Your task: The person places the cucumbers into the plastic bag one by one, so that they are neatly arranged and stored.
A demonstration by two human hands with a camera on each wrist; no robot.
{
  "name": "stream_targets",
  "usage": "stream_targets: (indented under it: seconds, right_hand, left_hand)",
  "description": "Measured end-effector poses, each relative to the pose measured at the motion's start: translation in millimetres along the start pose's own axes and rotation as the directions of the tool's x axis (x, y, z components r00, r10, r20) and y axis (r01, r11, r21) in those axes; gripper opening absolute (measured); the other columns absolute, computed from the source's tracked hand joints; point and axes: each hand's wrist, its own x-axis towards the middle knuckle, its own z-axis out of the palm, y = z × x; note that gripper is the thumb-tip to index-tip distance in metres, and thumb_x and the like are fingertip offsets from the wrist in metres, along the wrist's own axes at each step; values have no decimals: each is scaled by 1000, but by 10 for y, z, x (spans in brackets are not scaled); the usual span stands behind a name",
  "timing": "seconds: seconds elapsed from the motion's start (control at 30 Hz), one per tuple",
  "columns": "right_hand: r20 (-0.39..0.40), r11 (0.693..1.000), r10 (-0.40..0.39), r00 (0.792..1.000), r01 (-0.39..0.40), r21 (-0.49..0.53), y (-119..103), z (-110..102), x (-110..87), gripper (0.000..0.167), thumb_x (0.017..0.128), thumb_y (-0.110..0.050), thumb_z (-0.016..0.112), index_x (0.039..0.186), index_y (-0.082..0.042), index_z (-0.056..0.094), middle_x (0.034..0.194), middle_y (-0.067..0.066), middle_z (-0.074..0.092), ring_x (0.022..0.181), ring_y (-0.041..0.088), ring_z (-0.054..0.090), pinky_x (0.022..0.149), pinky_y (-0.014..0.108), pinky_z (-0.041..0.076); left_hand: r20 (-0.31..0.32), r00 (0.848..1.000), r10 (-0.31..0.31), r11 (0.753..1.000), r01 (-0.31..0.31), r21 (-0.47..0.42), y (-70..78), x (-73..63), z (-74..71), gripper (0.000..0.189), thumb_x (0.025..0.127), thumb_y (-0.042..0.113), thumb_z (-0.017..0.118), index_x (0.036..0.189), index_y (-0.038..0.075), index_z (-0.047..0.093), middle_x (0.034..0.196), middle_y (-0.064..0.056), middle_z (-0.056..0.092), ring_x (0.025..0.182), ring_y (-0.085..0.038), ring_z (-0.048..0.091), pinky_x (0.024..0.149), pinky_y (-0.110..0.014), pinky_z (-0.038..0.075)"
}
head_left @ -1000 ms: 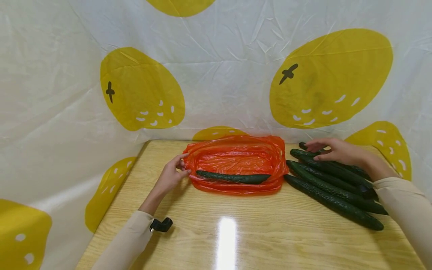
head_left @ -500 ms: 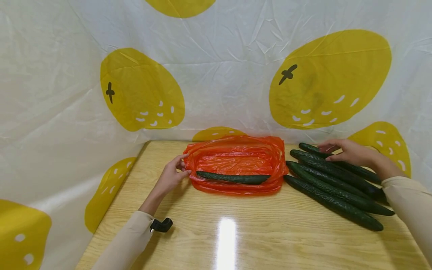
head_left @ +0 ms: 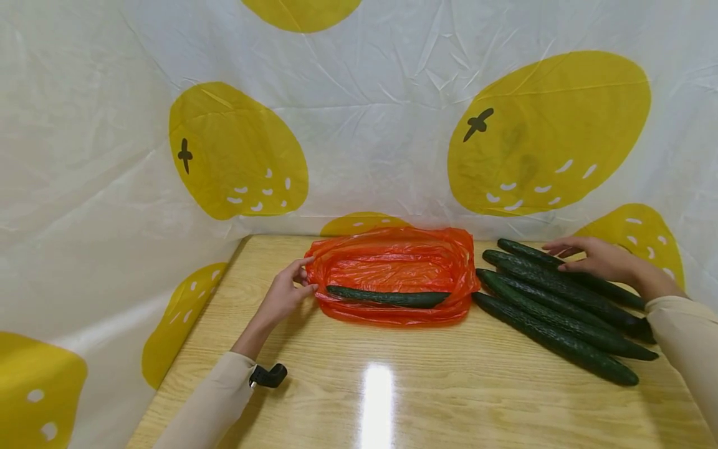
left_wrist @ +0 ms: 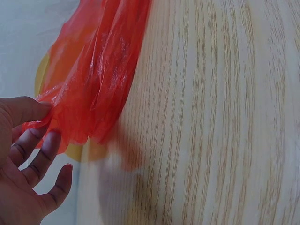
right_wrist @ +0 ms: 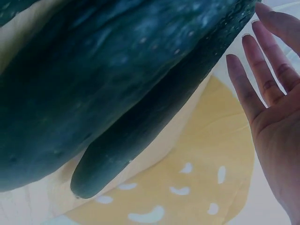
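A red plastic bag point(head_left: 392, 317) lies with its mouth spread wide on the wooden table, one long cucumber point(head_left: 387, 297) inside along the near side. At the bag's left end my left hand point(head_left: 285, 292) pinches its edge between thumb and forefinger; in the left wrist view the other fingers of the left hand point(left_wrist: 33, 164) are bent below the red film. Over the farthest cucumber point(head_left: 521, 249) of the pile at the right hovers my right hand point(head_left: 603, 259). The right wrist view has the right hand point(right_wrist: 276, 98) with fingers extended beside the cucumbers, thumb near one's edge.
Several cucumbers point(head_left: 561, 340) lie side by side, slanting, right of the bag, their left tips close to it. A white curtain with yellow fruit prints point(head_left: 381, 156) stands behind the table point(head_left: 437, 386) and at its left. The left wrist carries a black device point(head_left: 269, 375).
My right hand has shifted right along the farthest cucumber, uncovering more of its left end. The cucumbers at right have moved slightly. My left hand and the bag stay put.
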Motion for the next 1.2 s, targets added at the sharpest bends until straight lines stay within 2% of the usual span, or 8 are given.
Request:
stream_targets:
  seconds: [0.2, 0.3, 0.43, 0.6, 0.87, 0.93, 1.1, 1.2]
  right_hand:
    - [2, 1000, 1, 1000, -1, -26, 84, -8, -27, 49, 91, -6, 74, 137, 1, 59, 117, -15, 65, 103, -6, 59, 78, 22, 51]
    - [9, 1000, -6, 1000, 6, -28, 115, -1, -36, 51, 90, -5, 75, 138, 2, 58, 118, -11, 67, 104, -5, 59, 79, 24, 53]
    - [25, 1000, -16, 1000, 17, -20, 149, 20, -48, 51, 89, -4, 75, 136, 5, 57, 120, 9, 69, 102, -2, 61, 77, 26, 54]
    - [60, 1000, -20, 998, 19, 18, 181, 40, -56, 49, 90, 1, 72, 136, 7, 55, 123, 29, 64, 101, -2, 61, 74, 24, 54]
    - [88, 1000, -3, 996, 4, -18, 119, 39, -34, 51, 90, 3, 70, 139, 3, 54, 123, 30, 65, 104, 2, 61, 75, 26, 55]
    - [97, 999, 11, 995, -7, -40, 104, 41, -29, 51, 90, 3, 70, 139, 5, 53, 124, 29, 65, 106, 9, 63, 76, 27, 55]
    - [133, 998, 43, 990, -37, -45, 85, 43, -12, 52, 91, 4, 68, 140, 7, 51, 125, 30, 63, 113, 42, 62, 77, 29, 54]
    - [157, 998, 60, 986, -55, -40, 78, 36, 1, 51, 92, 2, 68, 139, 11, 49, 123, 33, 63, 112, 50, 59, 77, 33, 55]
  left_hand:
    - [-1, 1000, -4, 1000, 4, 3, 23, 6, -10, 61, 89, -1, 74, 146, 2, 52, 96, -13, 58, 88, -24, 59, 73, -26, 49]
    - [2, 1000, 1, 1000, -1, 7, 28, 6, -13, 62, 88, -1, 74, 146, 2, 52, 95, -13, 59, 89, -23, 59, 72, -26, 49]
    - [6, 1000, -4, 1000, 4, 10, 29, 10, -12, 62, 89, -1, 75, 146, 2, 51, 95, -13, 60, 89, -23, 59, 71, -24, 48]
    - [7, 1000, -19, 1000, 19, 11, 34, 18, -7, 63, 89, -1, 75, 147, 3, 51, 95, -13, 60, 89, -24, 59, 71, -24, 48]
    - [6, 1000, -18, 1000, 18, 17, 18, 21, -4, 63, 88, -2, 75, 146, 3, 52, 95, -12, 60, 88, -23, 60, 73, -26, 50]
    - [6, 1000, -16, 1000, 16, 18, 13, 17, -5, 63, 88, -1, 75, 146, 2, 52, 95, -12, 60, 88, -23, 60, 73, -26, 50]
    - [4, 1000, -17, 1000, 17, 18, 9, 3, -2, 61, 88, 0, 75, 145, 2, 52, 95, -12, 59, 88, -22, 59, 71, -25, 49]
    - [4, 1000, -22, 1000, 22, 15, 1, 0, 2, 62, 88, 0, 75, 146, 3, 52, 96, -13, 59, 88, -23, 59, 70, -24, 48]
